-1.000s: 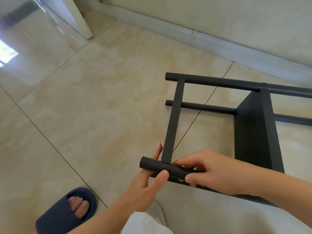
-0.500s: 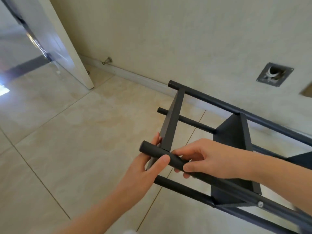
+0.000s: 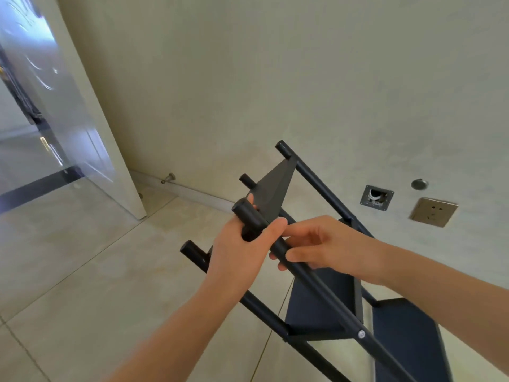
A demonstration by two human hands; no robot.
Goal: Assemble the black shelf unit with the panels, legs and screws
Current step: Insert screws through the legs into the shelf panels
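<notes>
The black shelf unit point(image 3: 325, 299) is tilted up off the floor, its round legs pointing up and left toward the wall. My left hand point(image 3: 242, 246) grips the end of the nearest leg point(image 3: 325, 293), thumb across the tube. My right hand point(image 3: 322, 244) holds the same leg just behind it, fingers curled under the tube. The top panel point(image 3: 271, 191) is seen nearly edge-on beyond my hands. Two lower panels point(image 3: 319, 301) point(image 3: 407, 334) sit between the legs. A silver screw head point(image 3: 361, 334) shows on the nearest leg.
A beige wall stands close behind the unit, with a wall socket point(image 3: 433, 211), an open wall box point(image 3: 376, 199) and a round cap point(image 3: 419, 184). A white door point(image 3: 82, 128) stands open at left, with a door stop point(image 3: 168, 178) on the skirting. Tiled floor point(image 3: 82, 271) lies below.
The shelf unit has been raised and tipped from lying on the floor to a steep upward tilt. Both hands kept hold of the near leg while lifting. The view rose toward the wall.
</notes>
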